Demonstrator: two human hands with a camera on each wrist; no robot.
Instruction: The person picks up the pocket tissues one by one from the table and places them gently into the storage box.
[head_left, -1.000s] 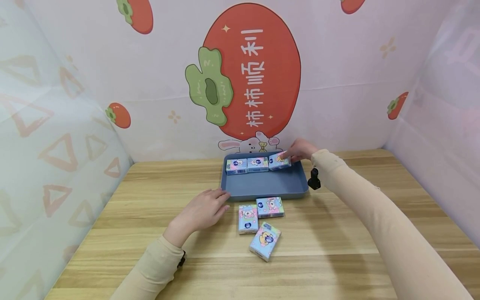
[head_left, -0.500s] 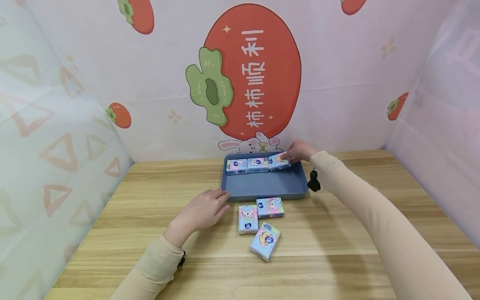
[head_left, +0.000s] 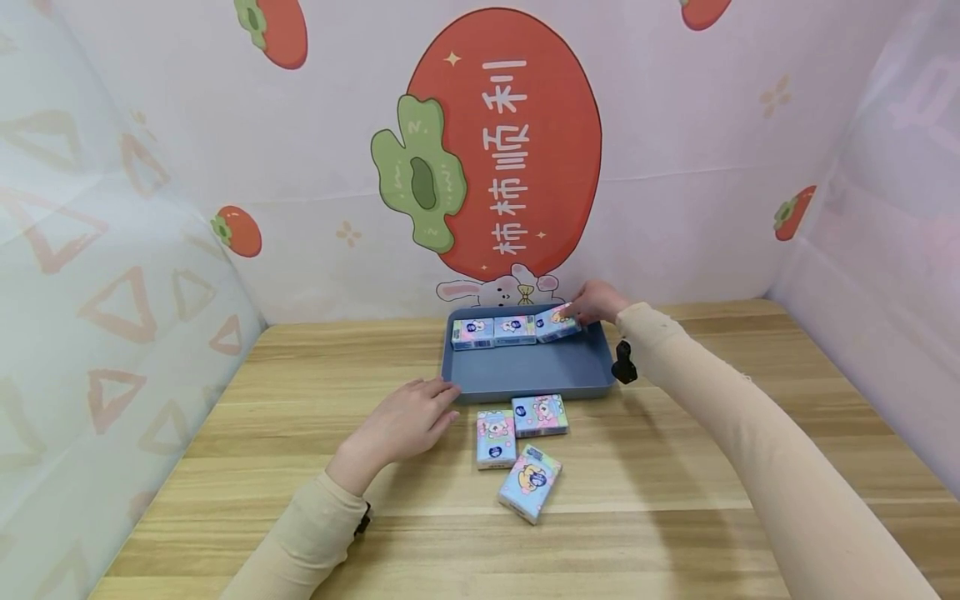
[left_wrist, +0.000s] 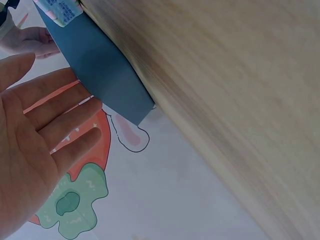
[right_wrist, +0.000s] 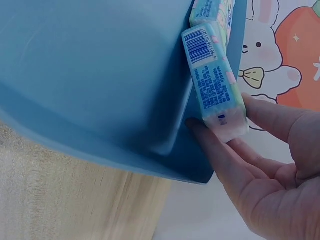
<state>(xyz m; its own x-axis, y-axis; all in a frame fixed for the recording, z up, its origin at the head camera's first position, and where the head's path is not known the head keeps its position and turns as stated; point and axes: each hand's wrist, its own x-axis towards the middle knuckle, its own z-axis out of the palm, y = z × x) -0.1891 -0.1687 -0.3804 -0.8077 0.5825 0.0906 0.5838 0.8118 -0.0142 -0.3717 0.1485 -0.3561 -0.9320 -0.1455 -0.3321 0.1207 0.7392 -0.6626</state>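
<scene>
A shallow blue-grey tray (head_left: 525, 371) stands at the back of the wooden table, with a row of tissue packs along its far wall. The right hand (head_left: 597, 302) pinches the rightmost tissue pack (head_left: 557, 322) between thumb and fingers; that pack sits tilted in the tray's far right corner. Beside it lie the middle pack (head_left: 515, 330) and the left pack (head_left: 472, 333). My left hand (head_left: 405, 417) rests with straight fingers at the tray's near left corner. In the left wrist view, the fingers (left_wrist: 70, 122) are extended against the tray wall (left_wrist: 107, 75).
In front of the tray, three more tissue packs lie on the table (head_left: 300, 400): a sideways one (head_left: 540, 415), an upright one (head_left: 496, 439) and a slanted one (head_left: 530, 484). A printed cloth wall (head_left: 675, 167) rises directly behind the tray.
The right hand has shifted slightly left, and the pack it pinches has tilted a little more against its neighbour. The left hand and the tray stay in place.
</scene>
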